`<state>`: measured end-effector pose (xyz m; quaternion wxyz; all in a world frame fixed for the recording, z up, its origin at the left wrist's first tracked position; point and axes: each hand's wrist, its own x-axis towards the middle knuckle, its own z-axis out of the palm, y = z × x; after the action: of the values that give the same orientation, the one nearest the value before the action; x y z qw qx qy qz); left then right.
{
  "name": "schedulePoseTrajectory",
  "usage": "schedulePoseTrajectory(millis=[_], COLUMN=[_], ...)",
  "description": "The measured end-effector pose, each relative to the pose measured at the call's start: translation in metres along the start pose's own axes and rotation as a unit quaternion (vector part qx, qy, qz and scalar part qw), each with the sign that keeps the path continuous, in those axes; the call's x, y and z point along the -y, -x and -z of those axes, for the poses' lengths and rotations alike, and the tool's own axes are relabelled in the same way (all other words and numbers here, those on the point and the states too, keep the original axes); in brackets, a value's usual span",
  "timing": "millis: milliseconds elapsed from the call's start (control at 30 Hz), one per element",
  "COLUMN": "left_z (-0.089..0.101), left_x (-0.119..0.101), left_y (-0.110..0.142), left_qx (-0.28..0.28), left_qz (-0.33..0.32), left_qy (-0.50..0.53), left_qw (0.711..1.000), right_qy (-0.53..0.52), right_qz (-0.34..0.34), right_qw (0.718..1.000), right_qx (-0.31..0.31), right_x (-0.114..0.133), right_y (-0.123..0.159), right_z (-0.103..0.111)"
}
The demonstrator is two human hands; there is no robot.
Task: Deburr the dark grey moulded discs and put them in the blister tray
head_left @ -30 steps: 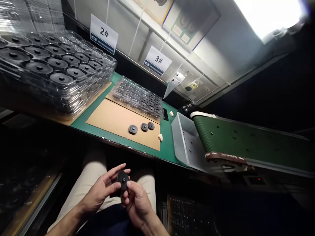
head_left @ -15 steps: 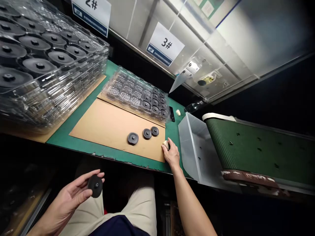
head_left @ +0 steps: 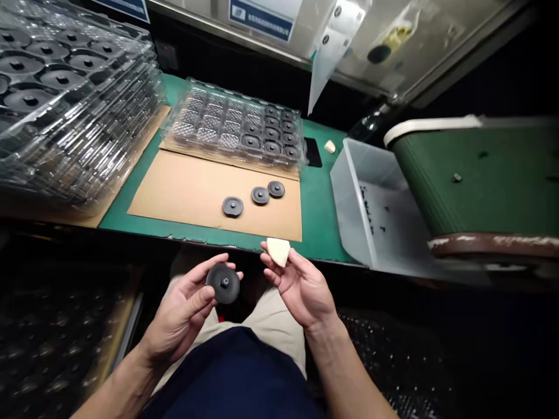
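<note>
My left hand (head_left: pixel 186 308) grips a black disc-shaped part (head_left: pixel 223 283) by its edge, its small central stud facing up. Across from it, my right hand (head_left: pixel 303 285) pinches a cream-coloured sponge wedge (head_left: pixel 278 251) between thumb and fingers. The two hands are apart, over my lap in front of the table edge. Three more dark discs lie on the cardboard sheet (head_left: pixel 174 180): one disc (head_left: pixel 233 206) by itself, and a pair, the nearer disc (head_left: pixel 261 195) close beside the farther disc (head_left: pixel 276 189).
Behind the cardboard lies a clear blister tray (head_left: pixel 209 119), its right-hand pockets filled with discs. Stacked trays (head_left: pixel 87 116) of discs rise at left. A second cream wedge (head_left: pixel 329 146), a black flat object (head_left: pixel 313 152), a translucent bin (head_left: pixel 356 203) and a green conveyor belt (head_left: pixel 502 180) are at right.
My right hand has lifted the sponge wedge off the cardboard's right edge and brought it back towards my lap. My left hand has moved right with the disc. The camera view has shifted.
</note>
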<state>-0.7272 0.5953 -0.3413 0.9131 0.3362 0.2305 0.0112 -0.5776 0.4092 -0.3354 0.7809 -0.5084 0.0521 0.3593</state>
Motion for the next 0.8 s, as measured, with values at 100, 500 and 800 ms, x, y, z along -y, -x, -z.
schedulePoseTrajectory(millis=[100,500,800], left_z=[-0.016,-0.046,-0.043], left_x=[0.007,0.028,0.02], left_y=[0.01,0.034,0.041], left_qx=[0.012,0.013,0.001], left_qz=[-0.017,-0.046,-0.076], left_qy=[0.003,-0.045,-0.053], left_qw=[1.0,0.998,0.996], right_qy=[0.126,0.48,0.446], right_qz=[0.099,0.304,0.302], right_qw=[0.986,0.811,0.833], right_qx=[0.032,0.14,0.125], right_x=[-0.009,0.005,-0.002], right_y=[0.034,0.096,0.097], right_z=[-0.014,-0.007,-0.016])
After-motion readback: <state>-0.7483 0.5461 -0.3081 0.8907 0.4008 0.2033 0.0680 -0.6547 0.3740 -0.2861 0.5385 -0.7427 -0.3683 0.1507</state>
